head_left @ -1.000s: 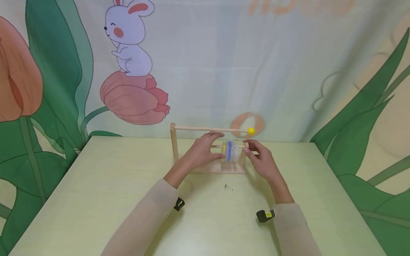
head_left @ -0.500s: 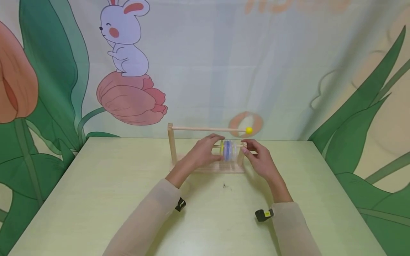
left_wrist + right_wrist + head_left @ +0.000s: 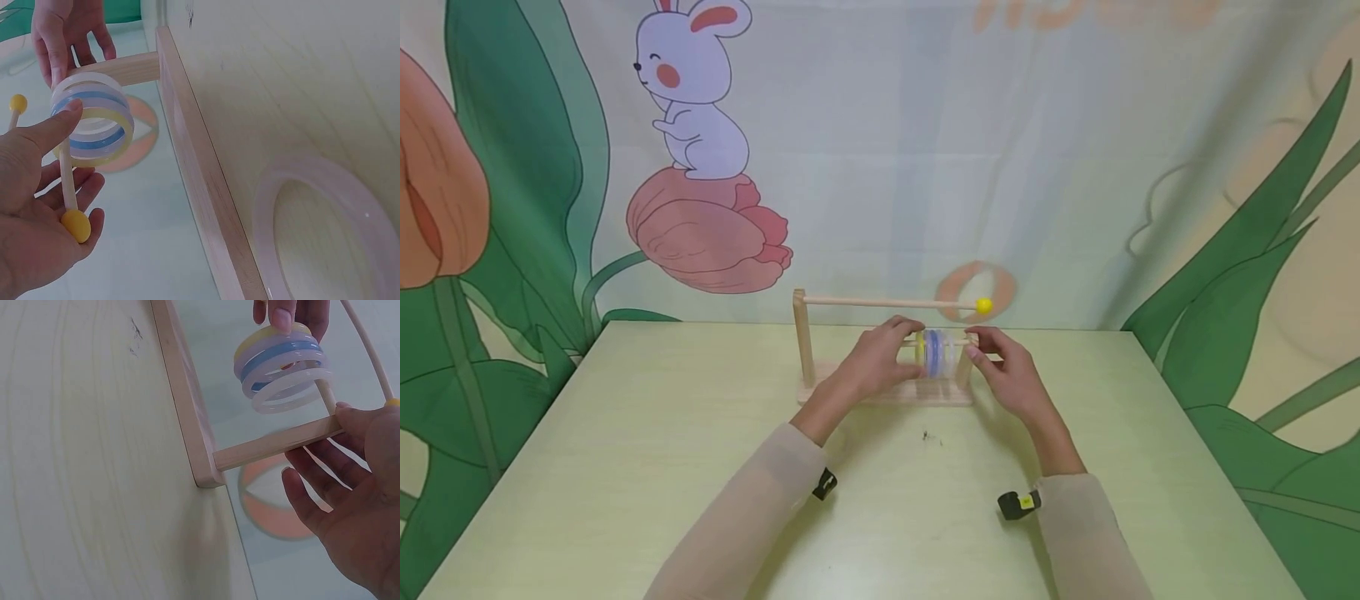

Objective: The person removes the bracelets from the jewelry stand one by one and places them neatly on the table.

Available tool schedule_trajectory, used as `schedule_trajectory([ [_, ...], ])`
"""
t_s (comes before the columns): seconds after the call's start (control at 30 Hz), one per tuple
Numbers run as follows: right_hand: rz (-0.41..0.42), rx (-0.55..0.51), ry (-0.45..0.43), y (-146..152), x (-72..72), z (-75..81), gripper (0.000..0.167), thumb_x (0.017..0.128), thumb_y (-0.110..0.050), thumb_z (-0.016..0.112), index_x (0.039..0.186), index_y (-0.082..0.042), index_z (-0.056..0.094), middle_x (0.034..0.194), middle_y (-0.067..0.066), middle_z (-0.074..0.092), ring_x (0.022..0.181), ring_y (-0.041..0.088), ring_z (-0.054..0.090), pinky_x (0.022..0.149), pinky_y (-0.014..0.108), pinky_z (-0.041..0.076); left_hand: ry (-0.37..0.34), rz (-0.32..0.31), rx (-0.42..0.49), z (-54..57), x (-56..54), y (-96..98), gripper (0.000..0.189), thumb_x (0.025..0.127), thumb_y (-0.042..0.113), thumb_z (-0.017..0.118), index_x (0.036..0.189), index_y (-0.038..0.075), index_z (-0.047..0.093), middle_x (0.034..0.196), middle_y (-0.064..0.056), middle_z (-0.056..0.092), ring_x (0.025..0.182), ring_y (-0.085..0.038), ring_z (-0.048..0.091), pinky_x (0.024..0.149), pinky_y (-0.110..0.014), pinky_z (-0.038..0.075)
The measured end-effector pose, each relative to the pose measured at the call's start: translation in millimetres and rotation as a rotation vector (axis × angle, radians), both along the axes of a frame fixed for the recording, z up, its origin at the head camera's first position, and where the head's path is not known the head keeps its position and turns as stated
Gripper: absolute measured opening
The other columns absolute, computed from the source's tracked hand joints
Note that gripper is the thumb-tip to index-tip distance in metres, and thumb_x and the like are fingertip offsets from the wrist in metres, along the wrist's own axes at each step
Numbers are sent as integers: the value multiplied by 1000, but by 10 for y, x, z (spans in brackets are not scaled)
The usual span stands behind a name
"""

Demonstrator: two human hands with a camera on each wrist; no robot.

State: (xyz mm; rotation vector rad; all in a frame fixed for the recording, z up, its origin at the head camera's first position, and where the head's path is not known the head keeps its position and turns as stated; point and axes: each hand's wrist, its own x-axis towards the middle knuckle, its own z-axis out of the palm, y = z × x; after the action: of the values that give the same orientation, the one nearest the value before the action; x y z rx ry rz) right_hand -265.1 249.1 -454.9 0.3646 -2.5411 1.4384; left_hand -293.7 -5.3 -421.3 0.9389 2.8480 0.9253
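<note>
A wooden bangle stand (image 3: 886, 398) has a tall left post, a shorter right post (image 3: 275, 445) and two horizontal rods with yellow ball ends. Several bangles hang side by side on the lower rod (image 3: 68, 181): a yellow bangle (image 3: 128, 128) outermost, then lilac, blue (image 3: 269, 357) and clear-white ones. My left hand (image 3: 874, 364) pinches the yellow bangle, thumb on its near rim and fingers beyond the rod. My right hand (image 3: 1011, 375) grips the top of the short post, thumb on one side and fingers on the other.
Another lilac bangle (image 3: 265, 219) lies on the pale table (image 3: 880, 517) in the left wrist view. The upper rod (image 3: 887, 302) runs above my left hand, its yellow ball (image 3: 983, 306) at the right. A printed curtain (image 3: 880, 167) hangs behind the table.
My left hand has moved slightly right, closing its thumb and fingers onto the yellow bangle. My right hand stays on the short post. The head view has shifted a little.
</note>
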Motion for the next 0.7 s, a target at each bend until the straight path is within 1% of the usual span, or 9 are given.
schedule_trajectory([
  [0.1, 5, -7, -5, -4, 2, 1, 37, 110, -26, 62, 141, -6, 62, 123, 16, 69, 117, 30, 65, 97, 51, 55, 4, 5, -16, -9, 14, 2, 70, 95, 32, 83, 154, 10, 52, 153, -8, 53, 128, -29, 62, 108, -47, 50],
  [0.27, 9, 4, -1, -2, 7, 5, 39, 110, -24, 61, 143, -3, 61, 124, 16, 69, 117, 31, 64, 97, 52, 55, 14, 20, -37, -19, 34, 16, 70, 95, 33, 82, 154, 12, 51, 153, -6, 52, 127, -27, 62, 107, -44, 52],
  [0.4, 7, 9, 1, 8, 5, 4, 38, 110, -25, 61, 142, -4, 61, 126, 15, 69, 118, 30, 64, 97, 47, 56, 13, 24, -33, -9, 48, 16, 72, 95, 34, 83, 155, 11, 51, 154, -6, 52, 127, -28, 62, 106, -44, 52],
  [0.47, 7, 12, 4, 12, 2, 0, 37, 110, -25, 61, 142, -5, 62, 127, 15, 69, 118, 29, 65, 95, 39, 57, 6, 26, -32, -7, 48, 13, 73, 94, 35, 83, 155, 12, 51, 154, -6, 51, 127, -28, 62, 107, -44, 52],
  [0.5, 8, 7, 5, 12, 1, 1, 37, 110, -24, 62, 141, -6, 62, 127, 15, 69, 119, 29, 65, 95, 39, 57, 2, 27, -32, -4, 49, 10, 73, 94, 36, 83, 155, 12, 50, 155, -6, 51, 127, -28, 62, 107, -43, 52],
  [0.63, 11, 7, 4, 11, 1, 1, 37, 110, -26, 61, 142, -6, 62, 126, 15, 69, 119, 30, 65, 96, 43, 57, -17, 30, -34, 16, 39, 10, 74, 94, 36, 84, 156, 14, 50, 156, -6, 51, 129, -29, 61, 108, -43, 51],
  [0.7, 13, 5, 3, 6, -2, -6, 39, 110, -27, 61, 142, -5, 62, 125, 16, 69, 119, 31, 65, 97, 51, 56, -28, 31, -31, 25, 36, 8, 74, 94, 35, 84, 156, 14, 51, 157, -6, 51, 131, -28, 60, 109, -43, 50],
])
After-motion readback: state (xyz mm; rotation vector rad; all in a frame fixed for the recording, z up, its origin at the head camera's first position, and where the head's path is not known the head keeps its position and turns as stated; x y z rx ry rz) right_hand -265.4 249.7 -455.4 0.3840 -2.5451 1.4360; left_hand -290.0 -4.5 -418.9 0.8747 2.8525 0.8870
